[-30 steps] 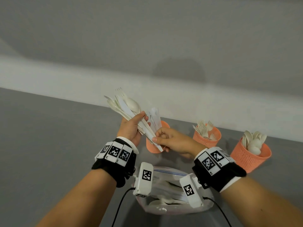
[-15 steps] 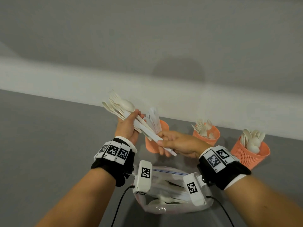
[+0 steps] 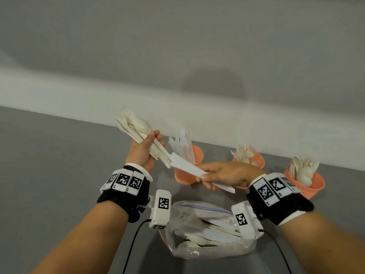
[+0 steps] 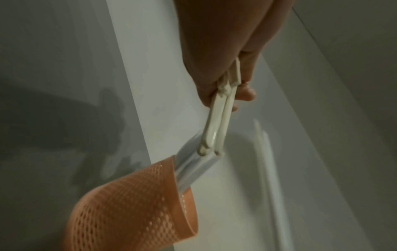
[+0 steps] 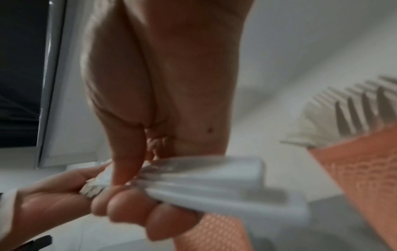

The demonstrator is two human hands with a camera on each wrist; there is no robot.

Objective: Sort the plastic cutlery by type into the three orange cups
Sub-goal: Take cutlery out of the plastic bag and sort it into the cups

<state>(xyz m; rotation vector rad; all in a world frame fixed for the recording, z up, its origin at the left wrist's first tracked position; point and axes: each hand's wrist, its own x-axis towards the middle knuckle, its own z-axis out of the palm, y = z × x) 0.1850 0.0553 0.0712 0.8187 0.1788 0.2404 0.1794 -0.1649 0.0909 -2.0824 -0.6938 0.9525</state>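
left hand [image 3: 142, 153] gripping mixed cutlery bundle [image 3: 136, 127]; right hand [image 3: 227, 175] pinching white knives [image 3: 189, 167], knife cup [image 3: 187, 175] behind

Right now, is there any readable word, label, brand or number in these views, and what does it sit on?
No readable words, brands or numbers.
Left wristband: black-and-white square code markers; tiny characters beneath are too small to read.
Right wristband: the same, unreadable.
Wrist cameras: one code marker each, no text.
Orange cups, cutlery, plastic bag: no print visible.
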